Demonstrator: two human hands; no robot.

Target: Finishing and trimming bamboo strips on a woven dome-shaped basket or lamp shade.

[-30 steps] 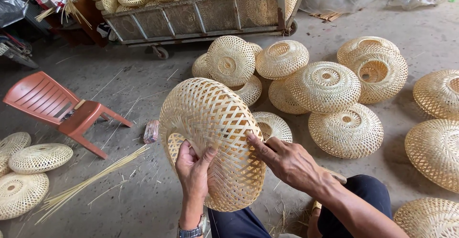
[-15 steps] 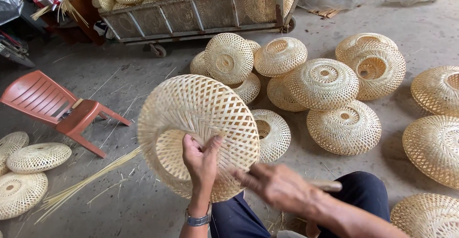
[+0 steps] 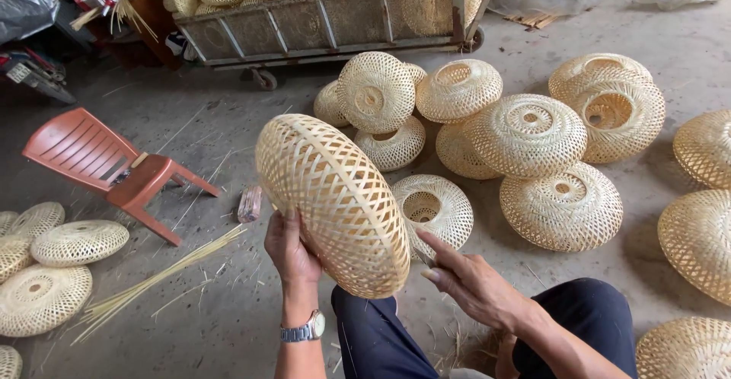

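Person turning a woven bamboo shade (image 3: pixel 335 200) over their lap.

The left hand (image 3: pixel 291 248) is gripping the shade's lower rim at seven o'clock, holding it on edge; the right hand (image 3: pixel 474 281) is lying open at four o'clock, fingers just beside the weave, holding nothing. Inspection seems under way; finished shades (image 3: pixel 525 135) are lying on the floor at one o'clock, an orange chair (image 3: pixel 106 166) at ten.

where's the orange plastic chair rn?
Head view, left side: the orange plastic chair lies tipped over on the concrete floor, above the flat woven bamboo shades, left of the woven bamboo shade held by the left hand.
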